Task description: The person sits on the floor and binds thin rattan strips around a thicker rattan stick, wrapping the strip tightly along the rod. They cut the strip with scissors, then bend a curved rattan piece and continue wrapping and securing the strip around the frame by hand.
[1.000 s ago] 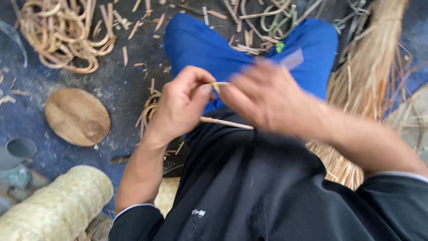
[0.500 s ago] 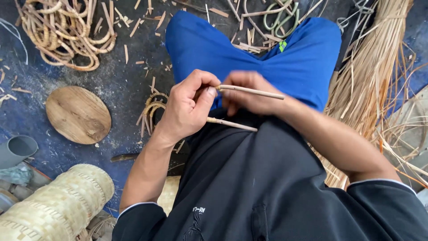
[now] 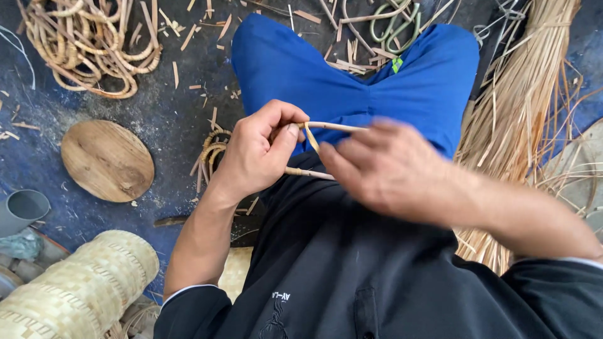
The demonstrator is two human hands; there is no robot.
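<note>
My left hand pinches the thin, springy tan cane rod near its bend; my blurred right hand closes on it alongside, grip unclear.

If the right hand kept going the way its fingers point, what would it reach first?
The right hand points leftward at the left hand. It would probably first meet the thin strip looped on the cane rod, then the left thumb; motion blur leaves depth unclear.

Two hands, two cane rods, one wooden disc, one woven roll, one grey pipe.
</note>
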